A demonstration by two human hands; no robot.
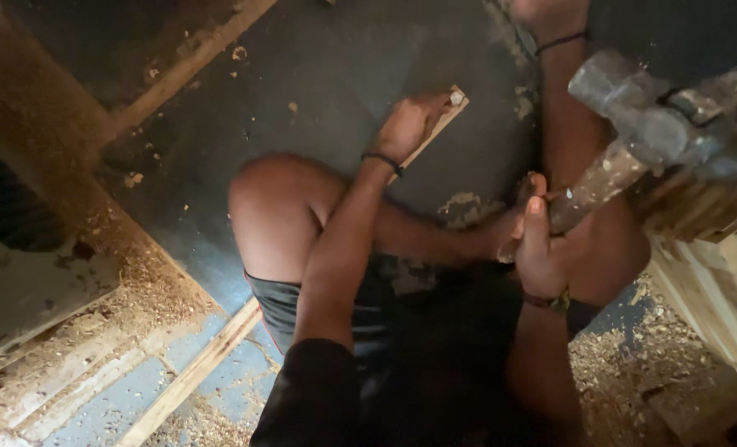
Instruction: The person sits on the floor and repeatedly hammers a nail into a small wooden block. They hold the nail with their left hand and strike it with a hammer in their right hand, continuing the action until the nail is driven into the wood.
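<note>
Pale thin wooden strip (436, 131) lay slanted on the dark floor (319, 74), pinched near its far end by the left hand (410, 124); the right hand (540, 248), nearer the body, gripped a steel-headed wooden-handled hammer (633, 132).

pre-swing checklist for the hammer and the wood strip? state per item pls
1. Right hand closed on the hammer handle: ok, fingers wrap the wooden shaft just below the head.
2. Hammer head free of obstruction: not ok, it sits right against the stacked wood at the right.
3. Left hand steadying the wood strip: ok, it grips the strip's far end on the floor.
4. Nail or fastener in place: cannot tell, only a small pale spot shows at the strip's end.
5. Knee out of the strike line: cannot tell, it is raised close beside the left forearm.
6. Floor footing: not ok, sawdust and chips lie around.
</note>
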